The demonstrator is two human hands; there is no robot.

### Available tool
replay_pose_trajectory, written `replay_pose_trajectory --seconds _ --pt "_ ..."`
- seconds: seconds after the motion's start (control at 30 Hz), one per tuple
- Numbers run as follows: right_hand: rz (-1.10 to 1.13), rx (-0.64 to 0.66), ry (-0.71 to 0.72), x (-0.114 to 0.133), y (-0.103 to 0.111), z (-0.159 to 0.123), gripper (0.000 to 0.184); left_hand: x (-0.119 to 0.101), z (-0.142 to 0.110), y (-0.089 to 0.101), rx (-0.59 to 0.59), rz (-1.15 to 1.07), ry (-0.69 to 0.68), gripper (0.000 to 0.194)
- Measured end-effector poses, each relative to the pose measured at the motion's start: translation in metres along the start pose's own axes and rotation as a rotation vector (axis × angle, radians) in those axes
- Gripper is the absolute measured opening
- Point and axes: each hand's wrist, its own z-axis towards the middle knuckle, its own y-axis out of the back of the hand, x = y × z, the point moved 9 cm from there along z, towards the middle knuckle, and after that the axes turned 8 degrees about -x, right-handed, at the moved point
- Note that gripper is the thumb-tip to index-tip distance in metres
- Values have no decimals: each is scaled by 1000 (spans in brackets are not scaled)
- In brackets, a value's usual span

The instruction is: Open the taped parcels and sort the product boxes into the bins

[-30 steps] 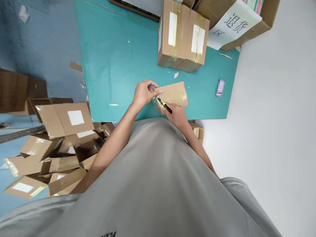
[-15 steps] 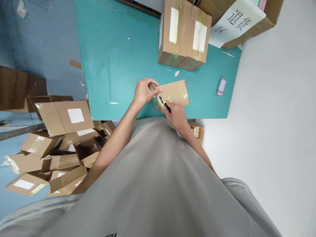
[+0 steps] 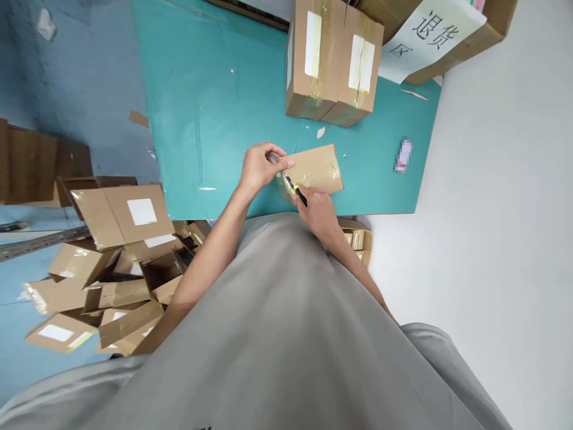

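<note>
A small brown cardboard box with clear tape along it lies tilted at the near edge of the teal table. My left hand grips the box's left upper corner, thumb on the top face and fingers curled behind. In my right hand is a black and yellow utility knife, its blade end pointing up and left at the taped left end of the box. Whether the blade touches the tape, I cannot tell.
Two taped cartons stand at the table's back. Behind them on the right is a larger open box with a handwritten paper sign. A blurred-out item lies near the right edge. Opened cardboard boxes pile up on the floor at left.
The view has shifted slightly. Both hands keep their hold on the box and the utility knife; the knife has moved only a little at the box's left end.
</note>
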Motion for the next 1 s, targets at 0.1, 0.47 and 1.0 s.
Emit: replay_pose_trajectory --seconds 0.1,0.47,1.0 --pt "-18 24 -10 3 1 0 38 0 0 0 1 -5 -2 33" --pt "-117 109 -58 13 0 -3 40 2 -5 1 -63 9 10 29" --pt "-213 237 -100 20 -8 -15 38 -4 -15 8 -130 39 41 28"
